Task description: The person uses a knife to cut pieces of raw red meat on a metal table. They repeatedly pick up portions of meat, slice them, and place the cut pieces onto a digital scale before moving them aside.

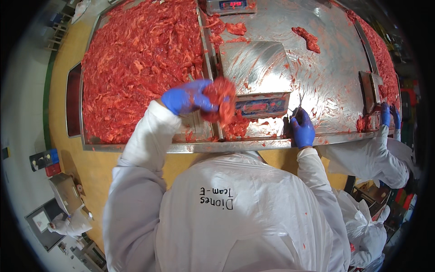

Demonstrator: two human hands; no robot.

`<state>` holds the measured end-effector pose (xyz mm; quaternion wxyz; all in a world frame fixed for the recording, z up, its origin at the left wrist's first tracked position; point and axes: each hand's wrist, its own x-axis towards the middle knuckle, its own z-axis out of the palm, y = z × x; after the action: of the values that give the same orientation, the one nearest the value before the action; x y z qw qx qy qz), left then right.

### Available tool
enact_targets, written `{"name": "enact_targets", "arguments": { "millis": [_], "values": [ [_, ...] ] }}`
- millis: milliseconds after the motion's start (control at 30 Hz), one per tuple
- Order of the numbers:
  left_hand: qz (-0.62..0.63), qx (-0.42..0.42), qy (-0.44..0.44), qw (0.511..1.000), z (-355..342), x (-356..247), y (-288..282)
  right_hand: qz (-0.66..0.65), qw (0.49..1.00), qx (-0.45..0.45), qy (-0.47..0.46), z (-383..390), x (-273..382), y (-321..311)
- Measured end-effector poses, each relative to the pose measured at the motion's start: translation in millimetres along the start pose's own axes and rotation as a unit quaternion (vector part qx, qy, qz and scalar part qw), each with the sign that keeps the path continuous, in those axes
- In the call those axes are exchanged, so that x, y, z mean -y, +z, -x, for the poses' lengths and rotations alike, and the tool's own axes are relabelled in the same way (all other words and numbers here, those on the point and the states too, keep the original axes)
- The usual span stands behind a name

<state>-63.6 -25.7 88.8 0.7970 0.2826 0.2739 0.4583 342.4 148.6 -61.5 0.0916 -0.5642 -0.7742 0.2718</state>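
Observation:
My left hand (188, 97), in a blue glove, grips a clump of raw red meat (222, 102) in the air. It is above the divider between the meat-filled tray (84, 104) and the steel worktable (335, 81). Just right of the clump stands a weighing scale (256, 68) with a smeared metal platform and a lit red display. My right hand (302, 129), also gloved in blue, is closed around a pair of dark-handled scissors (300, 103) near the table's front edge. Their thin blades point away from me, beside the scale's right corner.
Loose meat scraps (237, 128) lie against the scale's front left. One meat piece (306, 39) rests farther back on the table. A second scale (231, 6) stands at the far edge. On the right, a co-worker's gloved hands (389, 115) are by another scale (369, 93).

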Motion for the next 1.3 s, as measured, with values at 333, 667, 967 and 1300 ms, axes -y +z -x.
{"name": "enact_targets", "arguments": {
  "millis": [333,667,967,1300],
  "values": [
    [-0.473,-0.4,0.179,0.764,-14.3,-24.9,-47.1,-0.031,0.999,-0.012,-0.013,-1.5,-6.8,1.5],
    [-0.616,-0.433,0.24,0.613,-28.9,7.0,-33.3,-0.506,0.852,0.115,-0.066,-27.6,97.6,-55.7],
    [-0.748,-0.339,0.214,0.529,-76.8,69.7,-25.8,-0.376,0.798,0.467,-0.059,-47.6,126.4,-13.8],
    [-0.716,-0.37,0.237,0.542,-95.0,63.6,-47.9,-0.527,0.663,0.528,0.061,-48.0,159.8,-9.9]
  ]
}}
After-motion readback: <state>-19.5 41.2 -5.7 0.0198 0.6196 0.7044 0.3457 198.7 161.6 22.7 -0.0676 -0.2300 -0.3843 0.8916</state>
